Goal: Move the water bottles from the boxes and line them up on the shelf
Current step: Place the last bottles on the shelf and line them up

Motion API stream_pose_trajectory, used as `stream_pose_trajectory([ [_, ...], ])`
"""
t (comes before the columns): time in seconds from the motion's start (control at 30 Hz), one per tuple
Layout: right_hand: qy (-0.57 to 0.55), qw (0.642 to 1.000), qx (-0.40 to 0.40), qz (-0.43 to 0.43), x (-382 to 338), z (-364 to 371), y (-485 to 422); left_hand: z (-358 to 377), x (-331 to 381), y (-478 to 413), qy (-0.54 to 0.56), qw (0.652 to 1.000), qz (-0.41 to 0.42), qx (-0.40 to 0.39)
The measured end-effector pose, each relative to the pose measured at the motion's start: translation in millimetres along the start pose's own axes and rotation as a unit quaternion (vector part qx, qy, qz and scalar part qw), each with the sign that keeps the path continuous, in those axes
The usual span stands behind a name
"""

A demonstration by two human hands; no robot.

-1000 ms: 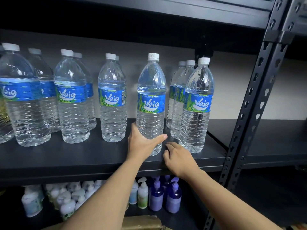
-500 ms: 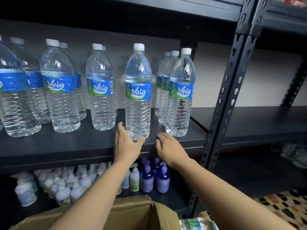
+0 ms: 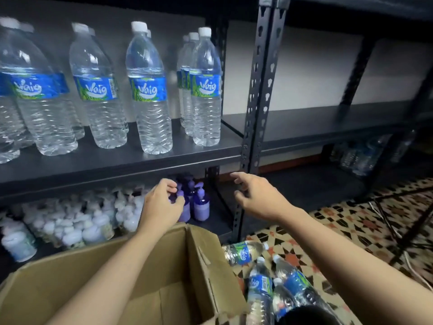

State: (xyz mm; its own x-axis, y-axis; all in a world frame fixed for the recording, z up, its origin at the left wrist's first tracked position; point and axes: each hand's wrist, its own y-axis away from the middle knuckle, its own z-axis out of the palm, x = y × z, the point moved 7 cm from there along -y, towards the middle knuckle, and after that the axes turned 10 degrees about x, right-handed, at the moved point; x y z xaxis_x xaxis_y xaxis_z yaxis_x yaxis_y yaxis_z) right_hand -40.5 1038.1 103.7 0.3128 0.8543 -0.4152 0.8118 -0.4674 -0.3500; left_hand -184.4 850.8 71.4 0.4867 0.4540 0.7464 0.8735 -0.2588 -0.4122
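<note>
Your left hand and right hand are released; grip one five o'clock bottle around its middle.

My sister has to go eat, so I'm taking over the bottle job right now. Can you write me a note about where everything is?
Left hand: loosely curled, holds nothing, above the far edge of the cardboard box.
Right hand: fingers spread, holds nothing.
Done: many water bottles stand upright in rows on the shelf.
Left: at least three loose bottles lie on the floor right of the box. The part of the box's inside that shows holds none.
Next, probably: pick up the loose ones and stand them in line.
</note>
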Motion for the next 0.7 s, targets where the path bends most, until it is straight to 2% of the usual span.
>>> stream_pose_trajectory([
  [0.13,-0.034,0.994,0.001,0.101,67,-7,40,62,16,30,0.015,0.995,0.003,-0.104],
  [0.37,-0.075,0.961,-0.02,0.264,189,39,100,201,5,71,-0.064,0.964,0.016,-0.259],
  [0.57,-0.122,0.923,-0.119,0.345,247,145,146,321,-43,99,-0.174,0.901,0.003,-0.397],
  [0.7,-0.102,0.896,-0.163,0.401,265,219,173,379,-91,112,-0.268,0.849,0.022,-0.455],
])
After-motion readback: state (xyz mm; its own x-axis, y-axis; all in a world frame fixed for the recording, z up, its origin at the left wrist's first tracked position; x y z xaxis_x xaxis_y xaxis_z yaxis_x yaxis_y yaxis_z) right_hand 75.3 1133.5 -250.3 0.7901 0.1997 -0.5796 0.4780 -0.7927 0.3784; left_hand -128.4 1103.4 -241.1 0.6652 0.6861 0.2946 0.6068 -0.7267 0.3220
